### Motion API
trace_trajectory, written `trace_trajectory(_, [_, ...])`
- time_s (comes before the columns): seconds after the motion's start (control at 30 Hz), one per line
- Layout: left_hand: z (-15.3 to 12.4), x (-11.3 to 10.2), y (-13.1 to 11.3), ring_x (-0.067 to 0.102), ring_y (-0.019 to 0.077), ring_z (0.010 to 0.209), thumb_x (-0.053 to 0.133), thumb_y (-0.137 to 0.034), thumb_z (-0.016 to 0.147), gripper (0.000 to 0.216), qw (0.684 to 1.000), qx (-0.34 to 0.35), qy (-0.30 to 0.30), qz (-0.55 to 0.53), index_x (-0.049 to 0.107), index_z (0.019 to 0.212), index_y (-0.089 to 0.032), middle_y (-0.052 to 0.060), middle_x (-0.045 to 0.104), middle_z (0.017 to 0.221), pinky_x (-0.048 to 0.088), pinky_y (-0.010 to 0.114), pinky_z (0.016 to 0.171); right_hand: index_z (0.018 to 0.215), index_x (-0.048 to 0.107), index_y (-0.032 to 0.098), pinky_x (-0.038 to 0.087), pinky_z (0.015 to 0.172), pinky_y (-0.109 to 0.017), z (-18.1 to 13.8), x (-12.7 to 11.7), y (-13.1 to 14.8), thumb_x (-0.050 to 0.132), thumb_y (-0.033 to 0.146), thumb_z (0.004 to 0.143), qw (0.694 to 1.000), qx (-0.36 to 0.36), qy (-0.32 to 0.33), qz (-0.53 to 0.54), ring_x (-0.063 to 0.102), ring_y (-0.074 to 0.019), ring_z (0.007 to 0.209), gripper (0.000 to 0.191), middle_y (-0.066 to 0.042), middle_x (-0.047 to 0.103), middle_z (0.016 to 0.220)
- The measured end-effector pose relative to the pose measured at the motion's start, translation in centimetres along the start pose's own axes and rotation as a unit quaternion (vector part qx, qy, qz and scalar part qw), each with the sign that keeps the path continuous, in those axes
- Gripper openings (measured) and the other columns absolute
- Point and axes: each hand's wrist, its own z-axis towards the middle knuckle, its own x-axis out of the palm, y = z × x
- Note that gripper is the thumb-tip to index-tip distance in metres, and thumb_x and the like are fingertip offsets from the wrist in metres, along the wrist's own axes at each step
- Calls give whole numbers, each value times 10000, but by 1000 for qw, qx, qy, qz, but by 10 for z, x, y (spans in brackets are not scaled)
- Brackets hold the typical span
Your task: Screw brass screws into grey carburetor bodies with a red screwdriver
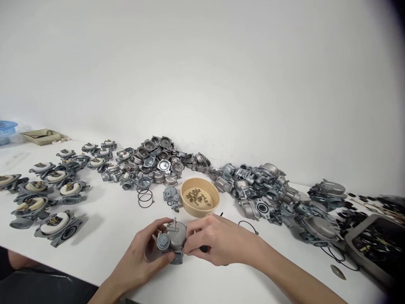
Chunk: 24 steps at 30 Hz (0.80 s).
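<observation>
A grey metal carburetor (177, 237) sits near the table's front edge, its rounded bowl facing up. My left hand (142, 253) grips it from the left, thumb in front and fingers behind. My right hand (218, 238) is closed at its right side, fingertips touching the bowl's edge; whatever they pinch there is hidden. Tucked under the right palm is a tool with a black handle (205, 249), its kind mostly covered by the hand. Just behind stands a round tan tub (216, 202) with small screws (198, 196) in it.
Carburetor bodies with white floats (57, 223) stand on the left. Bowl covers (150, 158) are heaped at the back, with more carburetors (265, 185) piled right. Black rubber rings (145, 198) lie beside the tub. A grey bin (357, 236) of dark parts stands far right.
</observation>
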Motion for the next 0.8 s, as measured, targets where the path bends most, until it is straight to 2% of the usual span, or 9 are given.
trace_trajectory(0.1, [-1,2,2,650,334,1160,771,-477,956,618,1000,-4,-24,-2,593,1510,-269,107,703,1267,520,434,982,1004,877,235,415,590,-224,-1,1,-2,716,147,986,1000,0,1,-16,546,-87,616,185,-14,792,962])
trace_trajectory(0.27, [-3,4,4,632,349,1205,772,-474,939,620,998,-23,-48,19,612,1502,-270,107,692,1260,498,463,1046,965,881,232,397,574,-227,-2,0,-4,739,174,968,1000,1,-6,-24,492,-83,570,153,-7,770,889])
trace_trajectory(0.43, [-3,3,3,658,320,1127,770,-469,925,622,998,-31,-46,2,616,1494,-268,88,696,1208,520,413,964,957,875,223,390,573,-241,-3,1,-6,777,242,972,1000,-6,-14,-20,516,-89,568,101,-6,782,870])
trace_trajectory(0.57, [-2,3,-4,672,289,1053,790,-455,909,603,998,-25,-51,-4,634,1459,-263,70,705,1148,526,356,861,933,844,200,372,577,-268,-3,4,-6,716,284,1036,998,-10,-8,-62,599,-123,648,184,-18,775,860])
trace_trajectory(0.7, [-1,4,-11,669,258,976,796,-442,907,559,999,-12,-52,-4,655,1417,-261,45,680,1073,504,320,781,864,788,177,292,553,-303,-2,6,-3,696,335,1059,988,12,3,-151,526,-125,595,267,0,709,762])
trace_trajectory(0.8, [-1,3,-11,662,254,967,796,-436,910,545,998,-10,-54,1,658,1409,-268,41,663,1072,492,316,768,886,780,179,262,558,-302,-1,8,-2,674,346,1079,985,9,13,-171,520,-128,608,276,-2,707,771])
